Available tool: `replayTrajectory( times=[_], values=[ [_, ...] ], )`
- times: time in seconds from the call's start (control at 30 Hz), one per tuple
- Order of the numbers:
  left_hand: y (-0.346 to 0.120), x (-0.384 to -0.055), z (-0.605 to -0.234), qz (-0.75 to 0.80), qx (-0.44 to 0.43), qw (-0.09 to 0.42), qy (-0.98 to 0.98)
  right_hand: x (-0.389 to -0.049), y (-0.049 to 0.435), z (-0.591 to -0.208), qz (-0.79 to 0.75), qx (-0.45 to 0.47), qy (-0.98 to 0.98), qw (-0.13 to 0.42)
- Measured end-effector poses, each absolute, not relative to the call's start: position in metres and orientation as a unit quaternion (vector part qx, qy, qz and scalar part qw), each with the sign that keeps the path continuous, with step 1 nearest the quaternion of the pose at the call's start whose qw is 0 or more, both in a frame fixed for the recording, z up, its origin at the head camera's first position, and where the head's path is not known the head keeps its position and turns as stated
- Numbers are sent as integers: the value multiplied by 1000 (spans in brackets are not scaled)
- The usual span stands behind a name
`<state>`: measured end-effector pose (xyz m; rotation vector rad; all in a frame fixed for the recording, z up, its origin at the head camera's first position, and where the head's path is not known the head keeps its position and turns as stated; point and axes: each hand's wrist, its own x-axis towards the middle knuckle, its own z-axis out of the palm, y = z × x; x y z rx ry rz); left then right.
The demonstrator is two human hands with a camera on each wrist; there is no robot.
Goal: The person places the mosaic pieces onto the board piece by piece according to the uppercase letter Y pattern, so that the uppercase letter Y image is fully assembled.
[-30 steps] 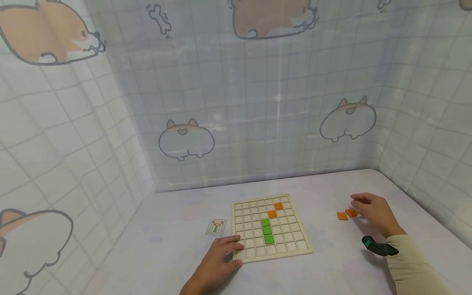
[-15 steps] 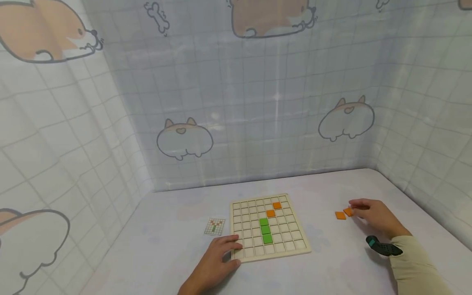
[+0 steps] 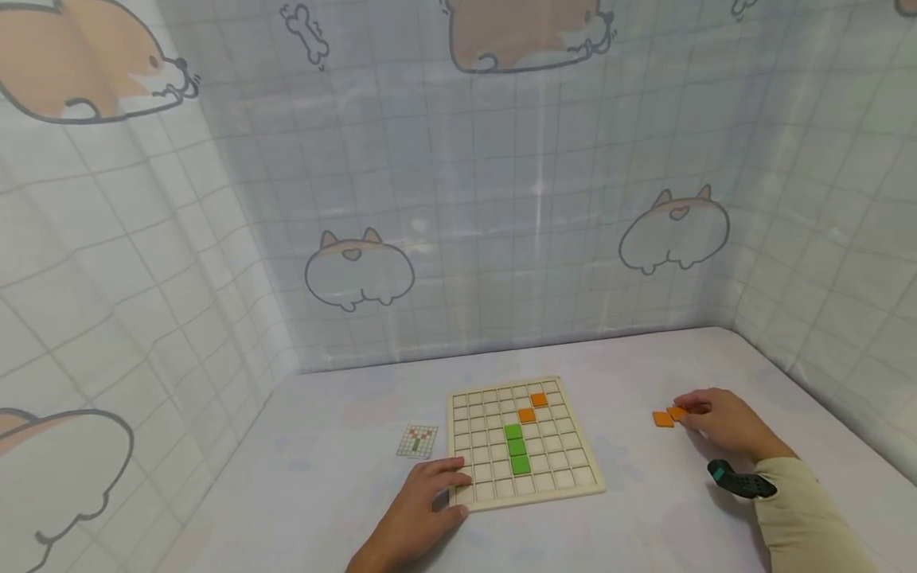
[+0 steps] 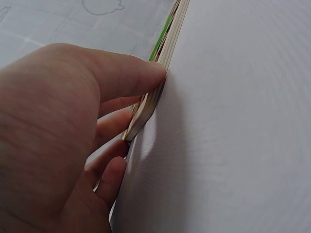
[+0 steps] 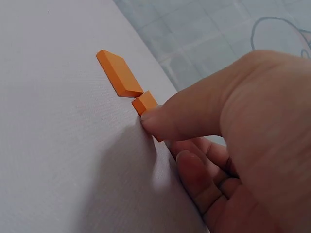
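My left hand (image 3: pixel 423 503) holds the near left corner of a pale wooden grid board (image 3: pixel 560 482). In the left wrist view the thumb presses the board's side edge (image 4: pixel 167 51), with the other fingers round the corner. Three green tiles (image 3: pixel 517 447) make a column on the grid, and two orange tiles (image 3: pixel 527 415) step diagonally up to the right from it. Off to the right, my right hand (image 3: pixel 729 422) pinches a loose orange tile (image 5: pixel 146 102) on the table, thumb over its near side. Another orange tile (image 5: pixel 119 74) lies against its corner.
A small pattern card (image 3: pixel 417 441) with a coloured grid lies left of the board. Cloth walls (image 3: pixel 487 239) printed with cartoon dogs enclose the white table (image 3: pixel 344 414) at the back and sides. A dark band (image 3: pixel 741 481) sits at my right wrist.
My right hand has come down and slightly left, its thumb and fingertips closing on the right-hand loose orange tile. The left hand keeps its place on the board.
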<state>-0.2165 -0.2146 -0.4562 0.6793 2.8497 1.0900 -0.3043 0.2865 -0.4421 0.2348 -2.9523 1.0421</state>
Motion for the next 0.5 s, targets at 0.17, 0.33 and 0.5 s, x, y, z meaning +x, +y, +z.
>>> replayTrajectory(
  times=[0.17,0.33,0.5],
  values=[
    [-213,-216,-455,350,215,9,912,-303,285,-441,339,65,-939,9],
    [-214,-215,-455,348,216,6,912,-303,283,-446,349,50,-935,31],
    [-214,-214,-454,351,214,8,912,-302,280,-449,353,43,-933,55]
  ],
)
